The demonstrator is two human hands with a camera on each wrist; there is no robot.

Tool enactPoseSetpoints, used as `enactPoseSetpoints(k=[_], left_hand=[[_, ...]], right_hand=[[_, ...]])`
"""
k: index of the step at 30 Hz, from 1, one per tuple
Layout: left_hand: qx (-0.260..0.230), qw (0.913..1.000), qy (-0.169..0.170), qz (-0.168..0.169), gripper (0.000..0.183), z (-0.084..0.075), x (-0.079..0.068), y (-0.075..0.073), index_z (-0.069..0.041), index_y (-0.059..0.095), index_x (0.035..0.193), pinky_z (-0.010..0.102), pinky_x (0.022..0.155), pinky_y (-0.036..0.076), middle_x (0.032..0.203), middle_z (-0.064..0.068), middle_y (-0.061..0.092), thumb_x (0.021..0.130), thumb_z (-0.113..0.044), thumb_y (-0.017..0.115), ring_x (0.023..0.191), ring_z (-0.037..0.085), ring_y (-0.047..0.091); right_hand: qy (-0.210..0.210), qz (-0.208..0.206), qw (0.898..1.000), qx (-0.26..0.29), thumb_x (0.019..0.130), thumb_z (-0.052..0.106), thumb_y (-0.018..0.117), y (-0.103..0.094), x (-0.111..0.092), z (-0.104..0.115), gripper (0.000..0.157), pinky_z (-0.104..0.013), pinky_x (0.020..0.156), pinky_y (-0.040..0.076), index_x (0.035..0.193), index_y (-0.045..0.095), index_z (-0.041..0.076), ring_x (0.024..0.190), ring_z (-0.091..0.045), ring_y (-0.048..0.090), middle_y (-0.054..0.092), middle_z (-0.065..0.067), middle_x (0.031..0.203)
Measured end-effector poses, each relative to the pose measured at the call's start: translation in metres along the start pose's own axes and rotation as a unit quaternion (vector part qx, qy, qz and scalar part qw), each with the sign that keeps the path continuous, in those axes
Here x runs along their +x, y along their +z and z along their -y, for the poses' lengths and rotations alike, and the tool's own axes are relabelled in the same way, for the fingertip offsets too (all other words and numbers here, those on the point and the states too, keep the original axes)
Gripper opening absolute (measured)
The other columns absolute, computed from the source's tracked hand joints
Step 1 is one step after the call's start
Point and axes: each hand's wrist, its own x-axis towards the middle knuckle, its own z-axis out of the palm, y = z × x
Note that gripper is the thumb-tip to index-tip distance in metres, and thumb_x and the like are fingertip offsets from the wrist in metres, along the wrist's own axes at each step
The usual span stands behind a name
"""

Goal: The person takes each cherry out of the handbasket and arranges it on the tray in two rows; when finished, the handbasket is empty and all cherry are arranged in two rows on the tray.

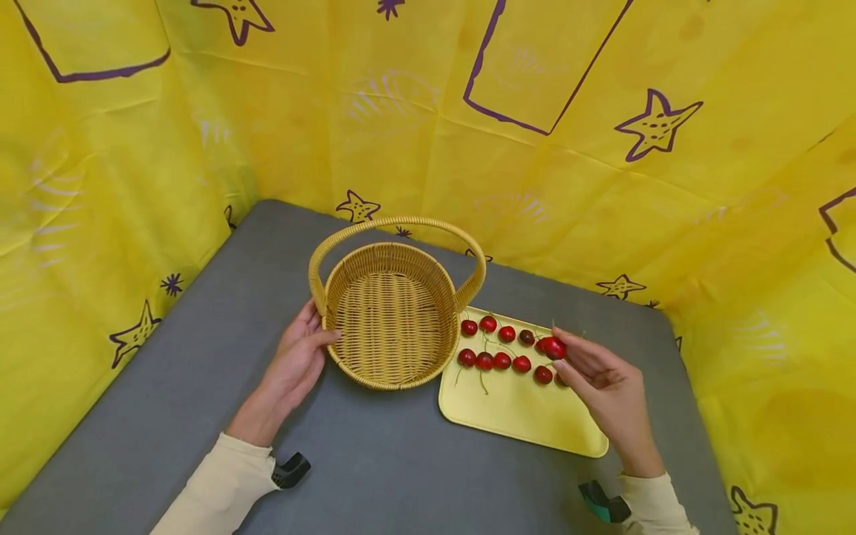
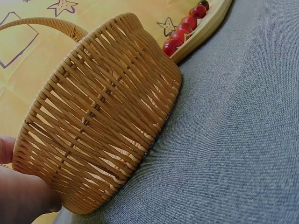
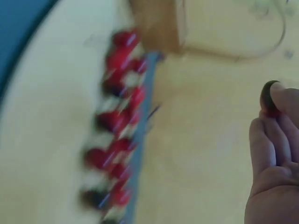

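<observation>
A round wicker basket (image 1: 388,327) with a tall arched handle stands left of the yellow tray, its woven floor bare. My left hand (image 1: 290,368) grips its left side, thumb over the rim and fingers along the outer wall. The left wrist view shows the basket's slatted side (image 2: 103,112) close up. Over the tray (image 1: 515,416), my right hand (image 1: 611,390) pinches a red cherry (image 1: 554,348) between thumb and fingertips. In the right wrist view that cherry (image 3: 268,100) is held above the tray. Beneath it, several cherries (image 1: 502,361) lie in two rows, some with stems.
Both tray and basket rest on a grey table (image 1: 401,461). A yellow cloth (image 1: 414,148) with purple starfish drawings hangs behind and at the sides. The basket's right side meets the tray's left edge in the head view. Dark straps sit at both wrists.
</observation>
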Motion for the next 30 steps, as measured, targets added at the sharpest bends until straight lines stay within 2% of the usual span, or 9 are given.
enactPoseSetpoints(k=[3,6,12,18,22,30], left_hand=[[0.004,1.0,-0.002,0.0,0.09,0.001,0.0,0.001,-0.01,-0.003,0.17,0.038,0.131,0.011,0.178,0.006,0.002,0.098,0.021,0.041,0.161,0.017,0.007],[0.006,1.0,-0.003,0.0,0.089,0.001,-0.001,0.001,-0.01,-0.002,0.17,0.038,0.131,0.011,0.178,0.006,0.002,0.098,0.02,0.04,0.161,0.017,0.007],[0.013,0.9999,-0.002,-0.002,0.088,-0.001,-0.002,0.002,-0.01,-0.001,0.17,0.037,0.13,0.012,0.178,0.006,0.004,0.099,0.02,0.04,0.161,0.017,0.008],[0.015,0.9999,-0.001,-0.007,0.089,-0.003,-0.003,0.001,-0.009,-0.003,0.17,0.038,0.131,0.011,0.178,0.005,0.002,0.098,0.02,0.041,0.161,0.018,0.007],[0.013,0.9999,-0.001,-0.007,0.09,-0.003,-0.004,0.0,-0.009,-0.004,0.17,0.038,0.131,0.011,0.178,0.006,0.001,0.098,0.02,0.041,0.162,0.018,0.006],[0.008,1.0,0.001,-0.002,0.088,-0.002,-0.002,0.003,-0.009,-0.002,0.17,0.037,0.131,0.011,0.178,0.006,0.003,0.098,0.021,0.039,0.161,0.018,0.008]], right_hand=[[0.031,-0.031,0.999,-0.012,0.093,-0.011,0.073,-0.026,-0.014,-0.027,0.048,-0.029,0.1,0.054,0.14,0.065,-0.004,0.126,-0.018,0.067,0.066,-0.017,0.142],[0.063,-0.059,0.996,-0.025,0.093,-0.009,0.073,-0.044,-0.029,-0.052,0.048,-0.025,0.095,0.055,0.14,0.064,-0.006,0.122,-0.011,0.069,0.069,-0.013,0.139],[0.106,-0.074,0.99,-0.054,0.094,-0.006,0.075,-0.06,-0.049,-0.089,0.046,-0.022,0.091,0.056,0.138,0.065,-0.007,0.117,-0.004,0.069,0.069,-0.014,0.138],[0.086,-0.061,0.989,-0.108,0.094,-0.001,0.077,-0.061,-0.049,-0.109,0.045,-0.018,0.094,0.053,0.138,0.069,0.002,0.12,0.0,0.066,0.067,-0.019,0.139],[0.073,-0.054,0.988,-0.125,0.093,-0.003,0.077,-0.058,-0.044,-0.113,0.045,-0.016,0.093,0.053,0.137,0.07,0.002,0.119,0.001,0.066,0.068,-0.021,0.137],[0.047,-0.045,0.975,-0.211,0.092,0.002,0.08,-0.057,-0.044,-0.115,0.044,-0.009,0.086,0.053,0.135,0.072,0.006,0.113,0.011,0.063,0.072,-0.017,0.132]])
